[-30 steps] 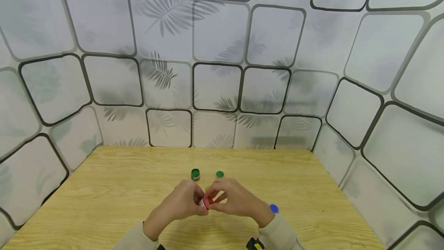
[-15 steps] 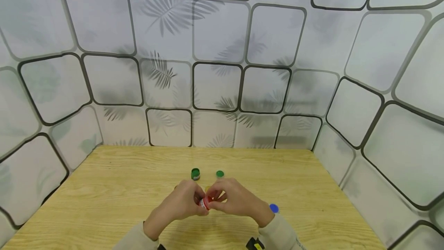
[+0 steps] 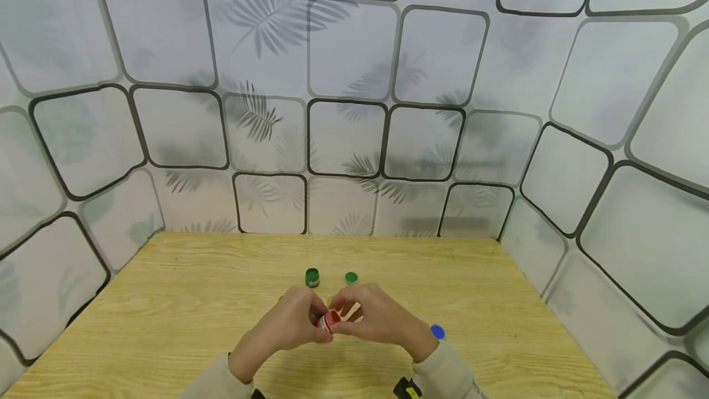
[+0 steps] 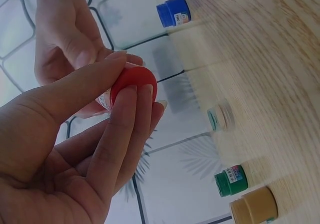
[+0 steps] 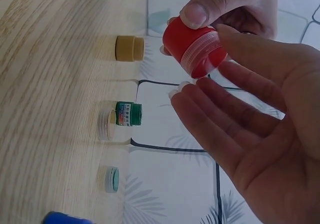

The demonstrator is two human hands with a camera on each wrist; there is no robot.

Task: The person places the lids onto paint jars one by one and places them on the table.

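Note:
My left hand (image 3: 290,322) holds a small red paint jar (image 5: 180,36) above the table, thumb on one side and fingers on the other. Toward my right hand (image 3: 379,319) faces the jar's clear, ridged rim or lid (image 5: 197,56); whether it is a separate lid I cannot tell. In the right wrist view the right thumb is at this clear part, while the other fingers (image 5: 220,134) stretch out loosely below, mostly apart from it. The left wrist view shows the jar's round red base (image 4: 135,83) between the left fingers.
Beyond the hands stand a green jar (image 3: 312,278) and a small green-topped piece (image 3: 351,278). An ochre jar (image 5: 130,48) and clear lids (image 5: 105,124) sit on the wooden table (image 3: 194,300). A blue jar (image 4: 175,12) is to the right. Patterned cloth (image 3: 343,140) surrounds the table.
The right fingers have shifted slightly at the red jar, and more of its red end shows between the hands. The left hand has barely moved.

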